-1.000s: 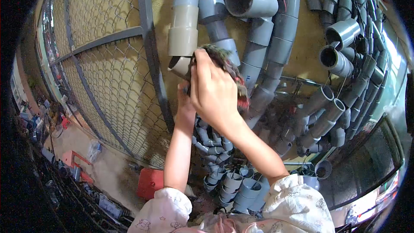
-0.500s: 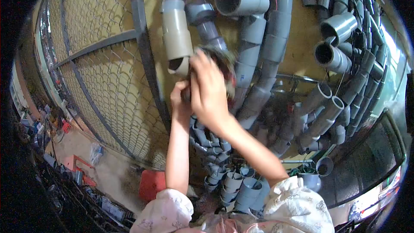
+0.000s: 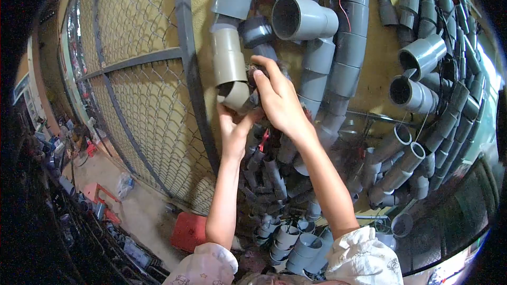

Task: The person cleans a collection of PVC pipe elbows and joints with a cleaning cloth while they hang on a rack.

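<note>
A string of pipe fittings hangs in front of me, with a beige pipe fitting (image 3: 229, 63) near its lower end. Below it, a tilted beige elbow (image 3: 236, 96) shows its curved opening. My left hand (image 3: 235, 134) is closed around the underside of this elbow, thumb to the right. Just right of the beige fittings is my right hand (image 3: 280, 100), its fingers curled over something dark that is mostly hidden and that I cannot make out. Behind its fingertips hangs a dark grey fitting (image 3: 257, 32).
Strings of grey pipe fittings (image 3: 348, 37) hang on the yellow wall (image 3: 377, 68), more at right (image 3: 414, 97). A metal-framed mesh gate (image 3: 142, 105) stands at left. Grey fittings (image 3: 306, 248) are stacked below. A red stool (image 3: 188, 230) is on the floor.
The view has shifted, so the hanging fittings sit lower and further right. My left hand has come onto the beige elbow. My right hand has turned, and the blurred dark thing there is less visible.
</note>
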The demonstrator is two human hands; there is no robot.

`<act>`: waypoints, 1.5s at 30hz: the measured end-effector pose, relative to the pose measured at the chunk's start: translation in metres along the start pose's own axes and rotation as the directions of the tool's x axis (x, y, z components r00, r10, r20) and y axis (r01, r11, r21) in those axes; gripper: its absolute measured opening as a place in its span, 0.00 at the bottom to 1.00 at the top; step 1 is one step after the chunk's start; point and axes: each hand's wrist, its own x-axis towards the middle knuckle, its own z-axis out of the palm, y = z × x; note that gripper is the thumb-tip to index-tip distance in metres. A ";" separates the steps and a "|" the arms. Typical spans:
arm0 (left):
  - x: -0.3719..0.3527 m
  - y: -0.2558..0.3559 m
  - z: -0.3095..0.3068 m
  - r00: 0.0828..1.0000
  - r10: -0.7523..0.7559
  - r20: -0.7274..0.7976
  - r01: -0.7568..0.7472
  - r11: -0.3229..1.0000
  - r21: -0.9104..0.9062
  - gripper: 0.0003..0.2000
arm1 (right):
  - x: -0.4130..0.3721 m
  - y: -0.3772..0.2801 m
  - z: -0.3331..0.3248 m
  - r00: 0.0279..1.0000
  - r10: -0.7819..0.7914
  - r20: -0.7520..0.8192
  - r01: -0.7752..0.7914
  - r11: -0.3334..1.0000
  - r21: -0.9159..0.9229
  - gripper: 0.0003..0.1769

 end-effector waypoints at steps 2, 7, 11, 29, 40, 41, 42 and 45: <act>0.000 -0.002 -0.008 0.999 -0.024 0.046 0.022 0.998 0.055 0.27 | 0.003 0.011 0.003 0.995 -0.095 -0.008 0.094 0.995 -0.016 0.18; -0.006 0.001 -0.014 0.987 -0.064 0.145 0.089 0.982 -0.169 0.30 | -0.039 -0.023 -0.006 0.968 -0.252 -0.014 0.245 0.951 -0.190 0.18; -0.009 0.009 -0.019 0.973 -0.154 0.170 0.202 0.929 -0.311 0.23 | -0.076 0.001 0.001 0.861 -0.507 -0.024 0.479 0.828 -0.292 0.22; -0.007 0.003 -0.010 0.975 -0.209 0.075 0.219 0.962 -0.165 0.26 | -0.039 -0.006 0.002 0.892 -0.430 -0.139 0.378 0.878 -0.293 0.15; 0.016 0.013 -0.043 0.937 0.013 0.350 0.150 0.888 -0.435 0.30 | -0.083 -0.001 0.046 0.815 -0.500 -0.291 0.423 0.859 -0.289 0.22; 0.017 0.015 -0.045 0.922 -0.001 0.387 0.170 0.900 -0.401 0.30 | -0.082 -0.002 0.045 0.837 -0.450 -0.311 0.369 0.884 -0.287 0.21; 0.018 0.016 -0.044 0.920 0.013 0.393 0.140 0.924 -0.357 0.30 | -0.078 -0.005 0.045 0.856 -0.399 -0.329 0.313 0.906 -0.284 0.22; 0.020 0.013 -0.041 0.922 0.006 0.387 0.083 0.973 -0.213 0.29 | -0.064 -0.014 0.041 0.903 -0.232 -0.360 0.147 0.957 -0.249 0.22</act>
